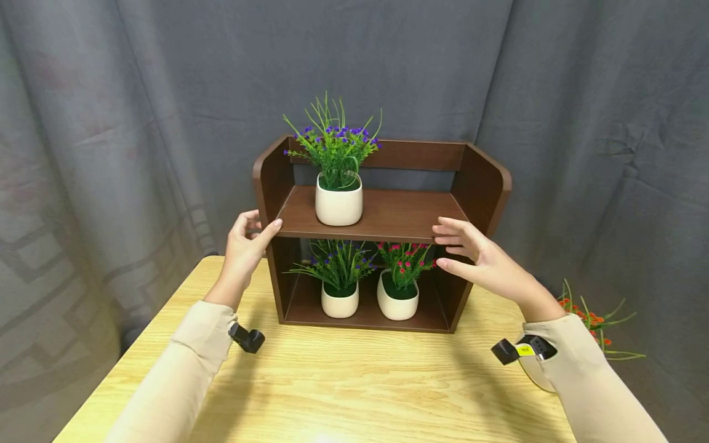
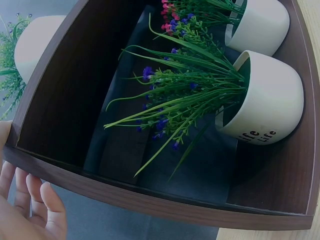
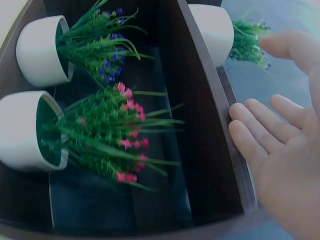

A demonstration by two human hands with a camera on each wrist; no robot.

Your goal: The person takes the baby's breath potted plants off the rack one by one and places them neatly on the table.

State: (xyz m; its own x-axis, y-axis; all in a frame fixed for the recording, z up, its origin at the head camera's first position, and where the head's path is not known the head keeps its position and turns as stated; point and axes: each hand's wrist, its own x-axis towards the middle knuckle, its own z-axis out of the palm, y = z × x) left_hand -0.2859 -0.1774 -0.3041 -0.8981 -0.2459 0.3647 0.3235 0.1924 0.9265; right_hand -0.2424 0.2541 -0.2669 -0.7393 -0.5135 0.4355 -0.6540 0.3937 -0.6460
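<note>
A dark brown two-tier shelf [image 1: 396, 216] stands on the table. At its left side panel, my left hand [image 1: 244, 249] grips the edge, thumb at the front and fingers [image 2: 37, 197] around the outside. My right hand [image 1: 487, 261] is spread near the right front edge of the upper board; its fingers [image 3: 257, 132] are mostly straight and hold nothing. A white pot with purple flowers [image 1: 339, 206] sits on the upper board, left of centre. Below stand a pot with purple-blue flowers [image 1: 340, 304] and, to its right, one with pink-red flowers [image 1: 397, 306].
Another white pot with orange flowers [image 1: 589, 318] stands at the table's right, partly hidden by the right forearm. The light wooden table [image 1: 343, 381] extends in front of the shelf. Grey curtains [image 1: 410, 67] hang behind it.
</note>
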